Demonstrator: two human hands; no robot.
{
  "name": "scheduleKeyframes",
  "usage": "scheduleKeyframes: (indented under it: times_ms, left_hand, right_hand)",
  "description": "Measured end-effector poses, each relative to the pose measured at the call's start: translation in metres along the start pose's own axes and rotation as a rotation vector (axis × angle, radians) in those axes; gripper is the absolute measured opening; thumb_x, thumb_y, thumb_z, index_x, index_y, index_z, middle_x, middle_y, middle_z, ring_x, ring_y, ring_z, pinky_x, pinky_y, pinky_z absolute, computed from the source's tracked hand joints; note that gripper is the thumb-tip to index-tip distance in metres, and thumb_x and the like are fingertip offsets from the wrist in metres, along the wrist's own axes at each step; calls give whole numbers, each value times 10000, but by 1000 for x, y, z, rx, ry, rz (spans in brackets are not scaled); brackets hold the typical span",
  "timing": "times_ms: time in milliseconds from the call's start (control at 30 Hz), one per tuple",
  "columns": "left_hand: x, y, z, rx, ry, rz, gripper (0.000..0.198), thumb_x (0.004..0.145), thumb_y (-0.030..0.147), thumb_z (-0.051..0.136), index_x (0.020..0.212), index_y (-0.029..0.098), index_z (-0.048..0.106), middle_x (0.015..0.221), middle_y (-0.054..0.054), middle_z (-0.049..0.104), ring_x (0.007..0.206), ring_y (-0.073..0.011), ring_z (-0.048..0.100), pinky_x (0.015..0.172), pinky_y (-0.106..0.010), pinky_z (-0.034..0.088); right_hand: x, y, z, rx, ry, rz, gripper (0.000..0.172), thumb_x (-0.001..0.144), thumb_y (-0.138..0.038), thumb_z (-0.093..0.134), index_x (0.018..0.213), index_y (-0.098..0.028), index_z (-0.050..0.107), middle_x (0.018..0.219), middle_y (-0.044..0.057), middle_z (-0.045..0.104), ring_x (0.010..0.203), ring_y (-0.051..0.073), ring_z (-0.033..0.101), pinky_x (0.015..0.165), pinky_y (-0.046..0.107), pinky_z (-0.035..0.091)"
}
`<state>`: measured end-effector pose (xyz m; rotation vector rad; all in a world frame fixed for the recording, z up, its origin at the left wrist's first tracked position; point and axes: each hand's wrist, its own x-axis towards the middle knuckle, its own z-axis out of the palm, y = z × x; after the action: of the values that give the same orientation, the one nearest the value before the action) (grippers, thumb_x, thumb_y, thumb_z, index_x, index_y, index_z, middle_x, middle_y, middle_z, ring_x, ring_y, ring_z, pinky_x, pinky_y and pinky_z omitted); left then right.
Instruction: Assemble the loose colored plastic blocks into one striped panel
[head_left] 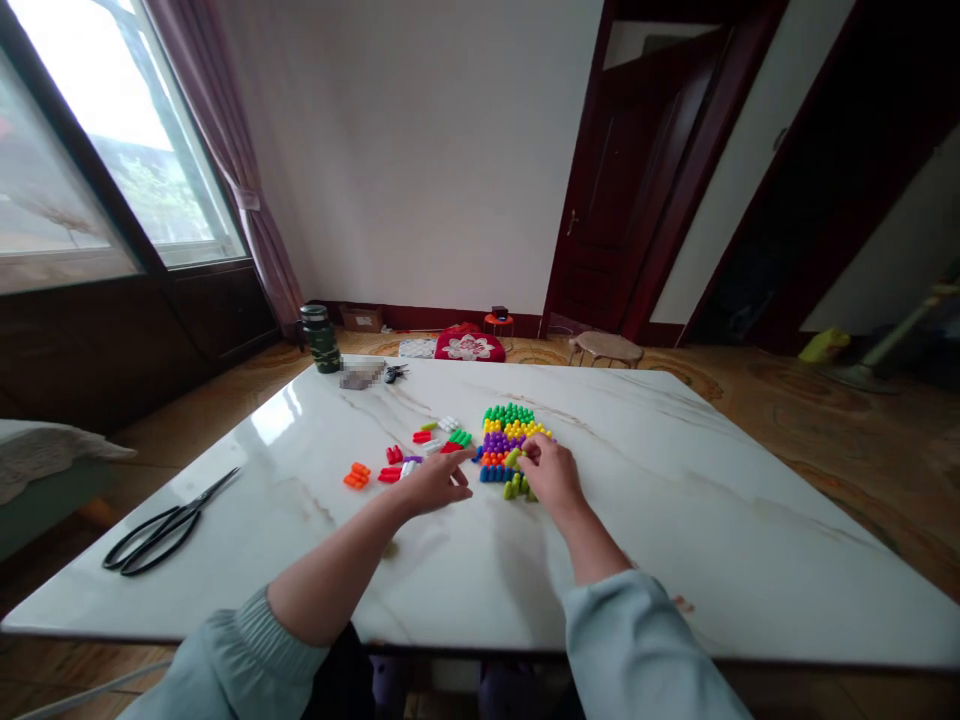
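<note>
My right hand [553, 470] pinches a yellow-green plastic peg [513, 457] between its fingertips. It hovers over sorted rows of bullet-shaped pegs: green pegs [508, 414], yellow pegs [495, 428], purple pegs [499, 443], orange pegs [491, 460] and blue pegs [495, 474]. A few more yellow-green pegs [517, 488] stand just in front of the blue row. My left hand [437, 484] is open, thumb and fingers apart, with the index finger stretched toward the rows. Beyond and left of it lie loose red pegs [394, 454], white pegs [448, 424] and orange pegs [357, 475].
Large black-handled scissors [169, 527] lie on the left of the white marble-patterned table [712, 530]. At the far left corner stands a camouflage bottle [321, 340]. Small dark snips [394, 374] rest near the back edge. A round stool [606, 347] stands behind the table.
</note>
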<state>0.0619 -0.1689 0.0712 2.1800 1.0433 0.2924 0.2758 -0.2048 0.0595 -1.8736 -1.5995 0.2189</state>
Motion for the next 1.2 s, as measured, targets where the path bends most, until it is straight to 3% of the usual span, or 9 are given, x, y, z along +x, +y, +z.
scheduleKeyframes:
  times_ms: [100,200,367,700,933,1200]
  left_hand:
    - [-2,-3,-5,11,11,-53,519,731,258,594,1235,136,592,988,-98,715,837,-197,669,730,-275,514]
    - [-4,-6,-8,12,35,-86,467,737,271,589,1180,132,632,970,-92,717,831,-193,669,746,-279,519]
    - [-8,-11,-10,-1,42,-45,450,750,303,581,1158,125,645,970,-103,716,845,-198,666,758,-288,516]
    - [-6,-20,-11,5,25,-59,446,755,312,593,1159,132,648,976,-102,715,844,-193,665,772,-286,514]
    - [-5,-19,-10,0,26,-65,435,754,300,599,1154,138,656,966,-101,718,819,-195,667,750,-285,515]
    - [-6,-20,-11,-8,20,-71,429,761,301,598,1159,149,652,972,-91,716,840,-186,664,752,-267,508]
  right_hand:
    - [2,8,9,-72,-74,-19,59,757,-194,614,801,-217,645,805,-5,697,737,135,621,670,227,416]
    - [-1,3,19,-172,-138,-103,43,759,-191,630,784,-218,651,853,5,697,828,150,614,720,235,406]
    - [0,-3,30,-243,-116,-200,23,759,-193,655,772,-212,655,877,21,698,887,180,592,789,269,390]
    - [6,13,44,-6,-12,-175,34,758,-197,626,772,-208,654,789,1,688,737,144,606,690,245,413]
    - [6,9,52,205,30,-212,34,764,-181,610,778,-207,628,791,-9,680,734,131,614,699,230,429]
    - [4,5,49,-133,-51,-207,20,777,-199,643,762,-211,637,799,0,697,843,165,607,766,276,340]
